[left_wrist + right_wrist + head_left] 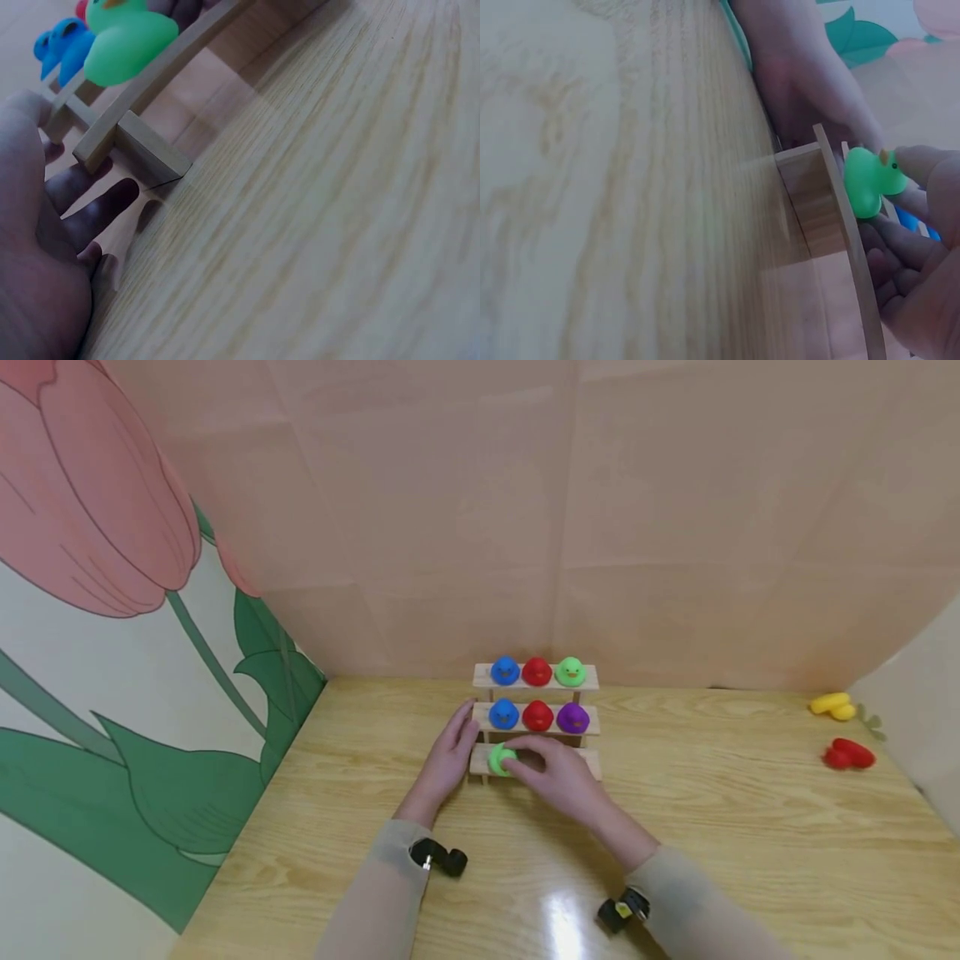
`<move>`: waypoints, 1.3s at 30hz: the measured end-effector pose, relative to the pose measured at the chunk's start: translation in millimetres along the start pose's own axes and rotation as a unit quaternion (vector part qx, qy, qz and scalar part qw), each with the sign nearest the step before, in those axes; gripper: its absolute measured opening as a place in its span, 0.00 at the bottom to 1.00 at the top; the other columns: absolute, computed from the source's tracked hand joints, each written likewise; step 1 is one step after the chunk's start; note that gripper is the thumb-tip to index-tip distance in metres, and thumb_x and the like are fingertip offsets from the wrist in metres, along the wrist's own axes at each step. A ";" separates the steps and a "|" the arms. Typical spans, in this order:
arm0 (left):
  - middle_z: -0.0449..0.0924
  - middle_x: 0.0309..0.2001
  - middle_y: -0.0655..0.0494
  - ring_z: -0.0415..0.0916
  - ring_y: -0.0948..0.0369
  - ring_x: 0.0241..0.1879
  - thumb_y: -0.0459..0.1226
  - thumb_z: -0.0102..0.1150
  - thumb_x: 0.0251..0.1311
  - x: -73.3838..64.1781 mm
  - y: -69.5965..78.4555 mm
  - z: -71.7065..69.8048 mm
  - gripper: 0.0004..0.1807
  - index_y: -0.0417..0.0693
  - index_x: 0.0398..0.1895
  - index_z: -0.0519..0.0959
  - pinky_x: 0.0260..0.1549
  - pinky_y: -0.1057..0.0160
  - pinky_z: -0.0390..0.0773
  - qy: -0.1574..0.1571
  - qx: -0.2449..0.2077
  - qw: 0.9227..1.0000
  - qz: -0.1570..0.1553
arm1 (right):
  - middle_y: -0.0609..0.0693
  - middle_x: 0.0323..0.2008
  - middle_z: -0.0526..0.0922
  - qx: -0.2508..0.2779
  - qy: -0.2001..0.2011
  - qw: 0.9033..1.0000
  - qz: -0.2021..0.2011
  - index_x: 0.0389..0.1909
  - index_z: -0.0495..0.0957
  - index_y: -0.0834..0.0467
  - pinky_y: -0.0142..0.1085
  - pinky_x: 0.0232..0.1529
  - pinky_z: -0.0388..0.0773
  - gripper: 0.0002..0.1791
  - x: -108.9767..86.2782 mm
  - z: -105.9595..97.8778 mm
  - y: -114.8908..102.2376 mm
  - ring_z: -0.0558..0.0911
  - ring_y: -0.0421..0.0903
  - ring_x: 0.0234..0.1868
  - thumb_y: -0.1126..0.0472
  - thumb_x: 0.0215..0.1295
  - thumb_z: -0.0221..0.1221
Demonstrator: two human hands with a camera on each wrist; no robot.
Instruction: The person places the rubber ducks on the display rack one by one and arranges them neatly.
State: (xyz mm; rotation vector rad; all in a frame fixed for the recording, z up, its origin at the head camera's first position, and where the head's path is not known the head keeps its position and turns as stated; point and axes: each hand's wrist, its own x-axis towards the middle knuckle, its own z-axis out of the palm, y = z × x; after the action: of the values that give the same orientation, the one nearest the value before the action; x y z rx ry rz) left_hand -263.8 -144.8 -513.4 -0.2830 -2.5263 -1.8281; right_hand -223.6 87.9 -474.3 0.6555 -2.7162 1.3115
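Note:
On the left end of the lowest step of a small three-step wooden rack sits a light green rubber duck. My right hand pinches this duck between thumb and fingers; the right wrist view shows the fingers about the green duck, its base at the board. Along the rack's left side lies my left hand, fingers extended by the board ends. In the left wrist view, the left hand's fingers are beside the end of the lowest board, the green duck standing above.
The middle step holds a blue duck, a red duck and a purple duck. Blue, red and green ducks stand on top. Yellow and red objects lie at the table's far right.

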 end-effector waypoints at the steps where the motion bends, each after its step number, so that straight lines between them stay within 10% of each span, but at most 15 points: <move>1: 0.59 0.87 0.55 0.57 0.48 0.84 0.64 0.42 0.86 -0.1 0.3 -0.1 0.35 0.70 0.90 0.59 0.82 0.40 0.59 0.000 0.000 1.000 0.000 | 0.45 0.60 0.89 0.003 0.001 1.000 0.000 0.61 0.89 0.47 0.56 0.70 0.80 0.17 0.6 0.6 -0.3 0.84 0.52 0.66 0.48 0.77 0.71; 39: 0.61 0.86 0.52 0.58 0.48 0.83 0.62 0.42 0.88 0.1 -0.3 0.2 0.36 0.63 0.90 0.59 0.81 0.40 0.60 0.004 0.013 1.000 0.003 | 0.44 0.61 0.88 0.016 0.011 1.000 -0.004 0.63 0.88 0.46 0.55 0.68 0.81 0.18 -2.0 2.0 2.2 0.85 0.51 0.66 0.49 0.78 0.71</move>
State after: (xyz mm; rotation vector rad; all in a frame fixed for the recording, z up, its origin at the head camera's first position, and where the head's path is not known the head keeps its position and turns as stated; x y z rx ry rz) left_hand -264.0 -144.7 -513.7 -0.2822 -2.5397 -1.7904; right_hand -222.4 88.3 -477.6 0.6492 -2.6773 1.3560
